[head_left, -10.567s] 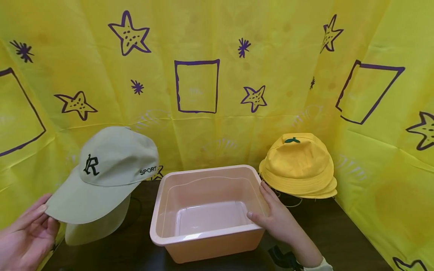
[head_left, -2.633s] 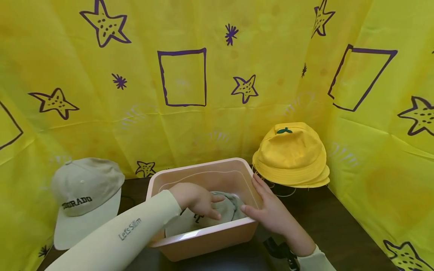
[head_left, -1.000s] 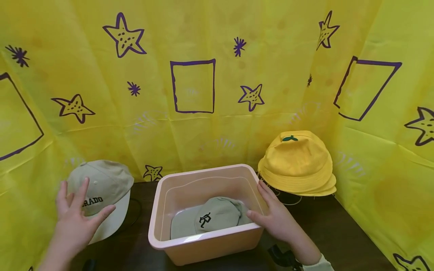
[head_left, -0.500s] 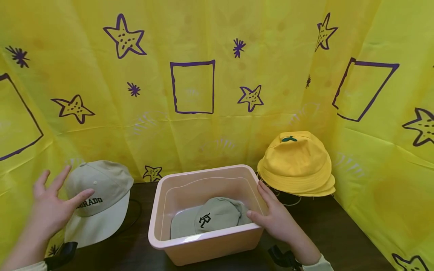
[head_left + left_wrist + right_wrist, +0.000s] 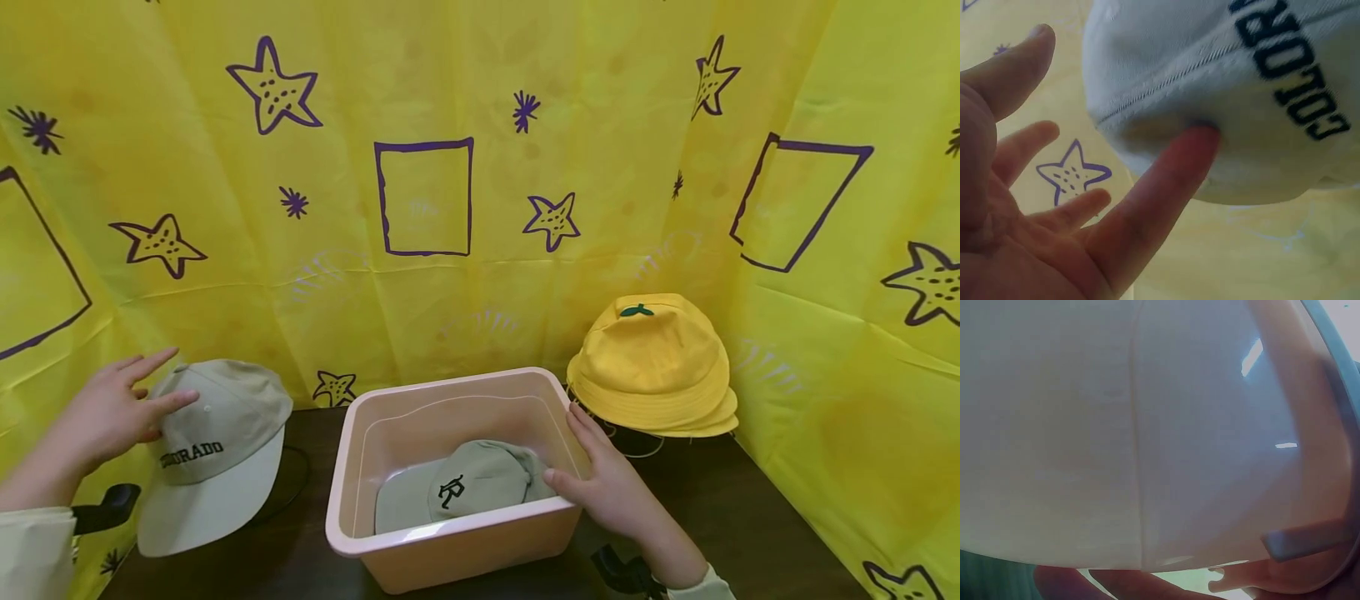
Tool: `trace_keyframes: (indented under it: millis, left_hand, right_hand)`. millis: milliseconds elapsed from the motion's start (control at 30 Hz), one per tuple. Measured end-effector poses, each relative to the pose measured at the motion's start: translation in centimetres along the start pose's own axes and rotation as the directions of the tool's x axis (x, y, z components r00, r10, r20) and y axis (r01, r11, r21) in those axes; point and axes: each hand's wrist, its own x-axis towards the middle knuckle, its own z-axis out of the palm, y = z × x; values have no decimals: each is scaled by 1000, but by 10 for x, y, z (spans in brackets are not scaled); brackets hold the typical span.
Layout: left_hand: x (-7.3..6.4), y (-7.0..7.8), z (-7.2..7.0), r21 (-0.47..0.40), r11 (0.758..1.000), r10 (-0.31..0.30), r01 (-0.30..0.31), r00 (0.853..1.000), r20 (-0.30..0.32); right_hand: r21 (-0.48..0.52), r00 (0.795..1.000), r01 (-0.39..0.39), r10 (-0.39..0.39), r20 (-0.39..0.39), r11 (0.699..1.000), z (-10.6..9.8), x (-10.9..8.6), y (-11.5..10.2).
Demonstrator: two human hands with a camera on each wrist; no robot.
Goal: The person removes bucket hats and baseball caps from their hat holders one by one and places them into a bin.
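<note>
On the left, a light grey baseball cap (image 5: pixel 217 450) with dark "COLORADO" lettering sits raised above the table. My left hand (image 5: pixel 112 412) is at its crown, fingers spread and loosely extended. In the left wrist view one fingertip meets the cap (image 5: pixel 1285 75) near a seam, without closing round it. My right hand (image 5: pixel 618 492) holds the right rim of a pink plastic basin (image 5: pixel 442 392), thumb over the inside and fingers outside. Inside the basin lies a grey-green cap (image 5: pixel 480 483) with a black "R", brim to the left. The right wrist view shows mostly the basin's wall (image 5: pixel 1210 456).
Yellow bucket hats (image 5: pixel 656 367), stacked, the top one with a green sprout, stand at the right behind the basin. A dark table (image 5: pixel 750 517) lies underneath. Yellow cloth (image 5: pixel 427 317) with purple drawings encloses the back and sides.
The "R" cap went from the left into the basin. My left hand came back out to the Colorado cap, and just now moved up along its crown. The right hand stays on the basin.
</note>
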Motion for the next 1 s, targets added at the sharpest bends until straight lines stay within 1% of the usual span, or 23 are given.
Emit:
trace_keyframes:
  millis: [100,133,200,333,433,633,767,867,1000]
  left_hand:
    - [8,-2,-1,-41,999,12,-8,996,93]
    - [11,-3,-1,-63,998,14,-6,992,122]
    - [15,-4,0,-72,997,25,-13,985,170]
    - [18,-3,2,-27,999,38,-33,979,202]
    - [18,-1,1,10,999,38,-41,978,204]
    - [18,0,3,34,998,43,-51,982,186]
    - [19,-2,5,82,994,62,-75,987,149]
    - [19,-3,6,128,986,92,-105,990,105]
    - [20,-4,8,172,976,124,-132,991,53]
  right_hand:
    - [-5,1000,1,-1,-2,1000,0,0,1]
    - [-5,1000,1,-1,-3,1000,0,0,1]
    - [-6,1000,0,0,-4,1000,0,0,1]
    - [-5,1000,2,-2,-9,1000,1,0,2]
    - [-6,1000,7,-7,-14,1000,1,0,2]
    - [-6,1000,20,-20,-21,1000,-1,-1,3]
    - [4,999,24,-24,-23,1000,-1,-1,4]
    - [8,1000,20,-20,-23,1000,-1,-1,4]
    - [9,1000,16,-16,-12,1000,0,0,4]
